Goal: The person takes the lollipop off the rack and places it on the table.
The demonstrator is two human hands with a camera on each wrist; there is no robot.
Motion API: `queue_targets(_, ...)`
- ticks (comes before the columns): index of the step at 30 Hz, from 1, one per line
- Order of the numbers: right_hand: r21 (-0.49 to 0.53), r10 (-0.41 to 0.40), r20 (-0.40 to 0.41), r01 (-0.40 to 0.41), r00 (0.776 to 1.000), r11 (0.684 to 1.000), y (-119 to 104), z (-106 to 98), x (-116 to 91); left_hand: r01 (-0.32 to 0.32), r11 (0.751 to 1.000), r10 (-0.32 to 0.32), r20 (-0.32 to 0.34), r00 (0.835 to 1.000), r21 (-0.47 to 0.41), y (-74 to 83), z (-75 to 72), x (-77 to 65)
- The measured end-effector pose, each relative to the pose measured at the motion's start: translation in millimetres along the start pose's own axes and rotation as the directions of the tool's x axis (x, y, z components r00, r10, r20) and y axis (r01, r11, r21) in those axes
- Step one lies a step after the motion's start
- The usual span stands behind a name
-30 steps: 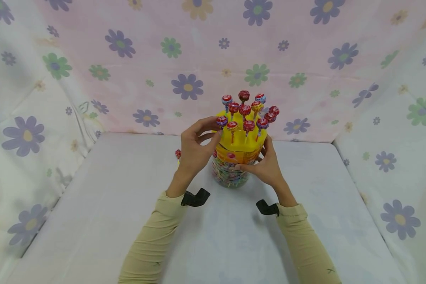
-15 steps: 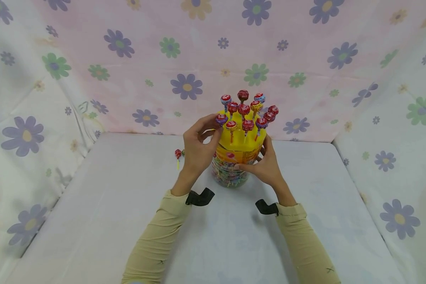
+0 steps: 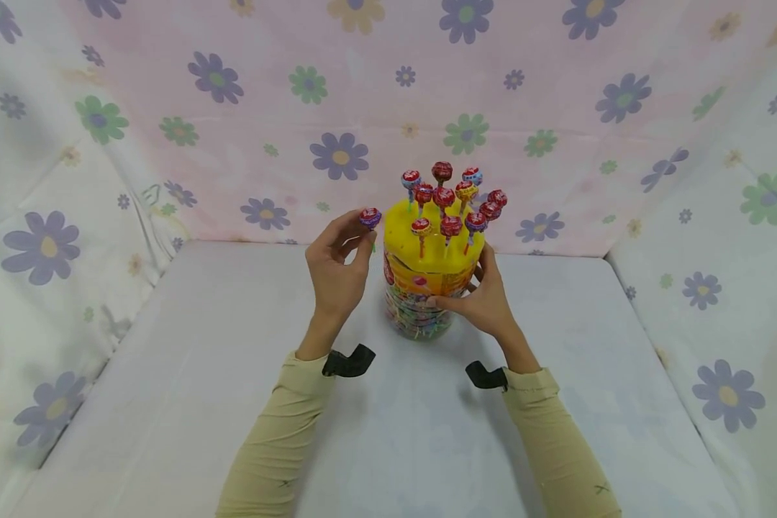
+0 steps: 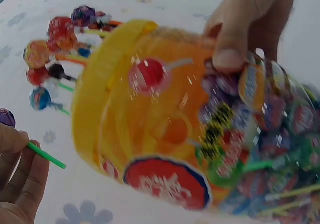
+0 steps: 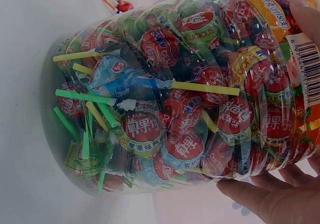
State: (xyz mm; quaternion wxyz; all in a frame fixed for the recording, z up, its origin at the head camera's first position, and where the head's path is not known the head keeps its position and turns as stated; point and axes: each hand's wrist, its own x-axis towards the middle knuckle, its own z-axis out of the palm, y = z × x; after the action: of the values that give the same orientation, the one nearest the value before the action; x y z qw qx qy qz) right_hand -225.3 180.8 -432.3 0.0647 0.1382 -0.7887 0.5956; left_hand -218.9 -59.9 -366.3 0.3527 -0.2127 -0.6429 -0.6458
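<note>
In the head view, my left hand (image 3: 338,277) pinches a purple-wrapped lollipop (image 3: 370,218), apart from and just left of the yellow lid (image 3: 398,234). Its green stick (image 4: 49,156) points toward the lid side in the left wrist view. A large clear candy jar (image 3: 416,316) stands upright, packed with wrapped lollipops. My right hand (image 3: 485,302) grips its right side, thumb in front and fingers partly hidden behind. Several lollipops (image 3: 443,197) stand upright in the lid, mostly in red, blue and yellow wrappers.
Loose lollipops (image 5: 124,5) lie on the table beyond the jar in the right wrist view; in the head view my left hand hides that spot. A white cloth covers the table (image 3: 201,374). A flowered curtain (image 3: 265,144) hangs behind and at both sides.
The purple lollipop has come out of the lid's left edge and moved left with my left hand. My right hand keeps its grip on the jar.
</note>
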Motion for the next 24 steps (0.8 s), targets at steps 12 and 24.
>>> queue_targets(12, 0.003, -0.029, 0.0, 0.029, 1.0, 1.0, 1.9, -0.8, 0.4, 0.296, 0.952, -0.296, -0.012, 0.955, 0.08, -40.4, -49.3, -21.6)
queue_targets(24, 0.001, -0.019, 0.005, 0.019, 1.0, 1.0, 0.5, -1.4, -0.3, 0.597, 0.732, -0.634, 0.007, 0.773, 0.328, -88.2, -110.0, -65.9)
